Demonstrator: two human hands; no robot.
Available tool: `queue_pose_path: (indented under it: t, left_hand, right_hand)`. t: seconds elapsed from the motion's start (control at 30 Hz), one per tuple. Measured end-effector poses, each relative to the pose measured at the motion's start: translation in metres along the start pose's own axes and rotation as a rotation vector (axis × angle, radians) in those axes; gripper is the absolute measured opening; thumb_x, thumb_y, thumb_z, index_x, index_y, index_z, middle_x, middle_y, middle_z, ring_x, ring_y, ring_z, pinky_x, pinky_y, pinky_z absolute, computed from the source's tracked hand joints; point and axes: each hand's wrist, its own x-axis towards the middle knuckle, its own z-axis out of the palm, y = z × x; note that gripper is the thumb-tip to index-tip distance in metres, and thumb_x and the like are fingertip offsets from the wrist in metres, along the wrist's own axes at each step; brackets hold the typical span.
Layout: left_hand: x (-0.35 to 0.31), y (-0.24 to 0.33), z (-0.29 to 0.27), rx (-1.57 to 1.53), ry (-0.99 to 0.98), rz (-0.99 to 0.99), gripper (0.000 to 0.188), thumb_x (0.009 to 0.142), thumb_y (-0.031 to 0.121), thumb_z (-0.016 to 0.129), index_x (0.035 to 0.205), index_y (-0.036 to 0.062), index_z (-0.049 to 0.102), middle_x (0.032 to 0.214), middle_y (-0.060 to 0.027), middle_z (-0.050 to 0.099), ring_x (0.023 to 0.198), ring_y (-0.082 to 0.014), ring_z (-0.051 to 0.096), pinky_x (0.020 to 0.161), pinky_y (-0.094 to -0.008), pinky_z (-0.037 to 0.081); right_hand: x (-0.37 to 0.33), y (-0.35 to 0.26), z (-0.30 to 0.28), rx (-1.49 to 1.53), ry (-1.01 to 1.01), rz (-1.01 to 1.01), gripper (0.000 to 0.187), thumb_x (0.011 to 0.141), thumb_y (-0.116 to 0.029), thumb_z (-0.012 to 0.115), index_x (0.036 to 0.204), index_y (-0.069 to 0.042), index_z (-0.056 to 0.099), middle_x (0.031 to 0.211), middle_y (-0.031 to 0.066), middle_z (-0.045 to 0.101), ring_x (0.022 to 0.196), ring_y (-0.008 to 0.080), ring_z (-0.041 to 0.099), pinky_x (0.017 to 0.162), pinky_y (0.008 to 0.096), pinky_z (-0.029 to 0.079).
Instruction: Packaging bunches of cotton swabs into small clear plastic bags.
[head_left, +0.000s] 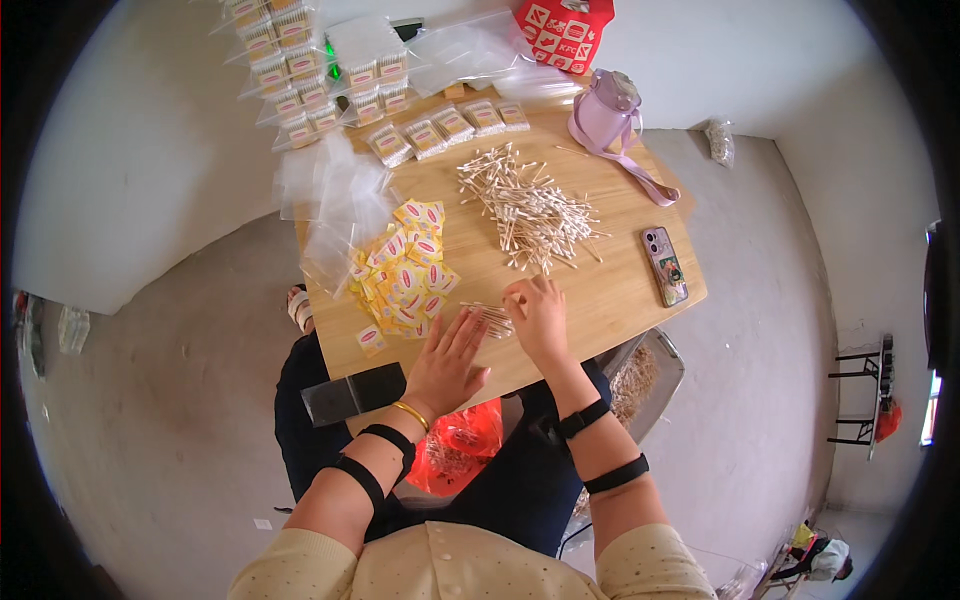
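Observation:
A small row of cotton swabs [490,319] lies near the table's front edge, between my two hands. My left hand [450,362] rests flat with its fingers stretched out, their tips touching the left end of this row. At the row's right end, my right hand [540,318] is closed with its fingers curled; anything inside them is hidden. Farther back lies a big loose heap of cotton swabs [525,205]. Yellow and white printed cards [405,275] are piled left of the row, one card [370,340] lying apart near my left hand.
Clear plastic bags [345,195] lie at the table's left edge. Several filled swab packs [452,122] line the back, near stacked packs [285,70]. A lilac bottle [605,105], a phone [665,266] and a dark flat box [353,393] also sit on the wooden table [610,310].

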Motion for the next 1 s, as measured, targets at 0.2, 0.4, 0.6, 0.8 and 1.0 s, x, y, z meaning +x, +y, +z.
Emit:
queue_pose_path:
  t: [0.2, 0.4, 0.6, 0.8, 1.0]
  left_hand:
    - [0.002, 0.004, -0.003, 0.015, -0.030, -0.006, 0.078, 0.096, 0.045, 0.056, 0.159, 0.0050, 0.031, 0.168, -0.0144, 0.023, 0.157, -0.0289, 0.019, 0.127, -0.0529, 0.011]
    - [0.003, 0.005, -0.005, 0.038, -0.037, -0.004, 0.079, 0.097, 0.046, 0.056, 0.159, 0.0052, 0.030, 0.168, -0.0143, 0.021, 0.157, -0.0291, 0.018, 0.127, -0.0524, 0.011]
    - [0.001, 0.003, -0.007, 0.067, -0.012, 0.008, 0.080, 0.096, 0.045, 0.058, 0.158, 0.0039, 0.030, 0.168, -0.0144, 0.022, 0.157, -0.0302, 0.019, 0.127, -0.0527, 0.012]
    - [0.000, 0.002, 0.003, 0.028, 0.059, 0.029, 0.082, 0.093, 0.043, 0.063, 0.158, 0.0037, 0.030, 0.167, -0.0153, 0.024, 0.156, -0.0320, 0.020, 0.127, -0.0540, 0.013]
    - [0.006, 0.003, -0.007, 0.017, 0.106, 0.029, 0.085, 0.092, 0.042, 0.065, 0.159, 0.0040, 0.028, 0.167, -0.0149, 0.025, 0.157, -0.0327, 0.018, 0.126, -0.0565, 0.012]
  right_hand:
    - [0.017, 0.033, -0.016, -0.277, 0.233, 0.166, 0.019, 0.082, -0.023, 0.078, 0.094, -0.012, 0.069, 0.097, 0.0091, 0.064, 0.101, 0.0322, 0.059, 0.087, 0.0465, 0.045]
    - [0.005, 0.057, -0.012, -0.216, 0.161, 0.333, 0.021, 0.081, -0.027, 0.076, 0.089, -0.009, 0.069, 0.094, 0.0102, 0.066, 0.099, 0.0332, 0.062, 0.087, 0.0460, 0.048]
    - [-0.018, 0.055, -0.020, 0.025, 0.071, 0.255, 0.014, 0.079, -0.018, 0.073, 0.087, -0.008, 0.069, 0.083, 0.0102, 0.066, 0.086, 0.0334, 0.063, 0.079, 0.0468, 0.051]
    - [-0.003, 0.020, -0.001, -0.095, 0.046, -0.086, 0.011, 0.081, -0.009, 0.069, 0.092, -0.009, 0.070, 0.095, 0.0109, 0.065, 0.096, 0.0345, 0.060, 0.084, 0.0457, 0.050]
    - [-0.014, 0.023, -0.016, 0.078, 0.122, 0.040, 0.014, 0.084, -0.006, 0.067, 0.097, -0.009, 0.070, 0.098, 0.0120, 0.063, 0.099, 0.0347, 0.059, 0.088, 0.0449, 0.049]
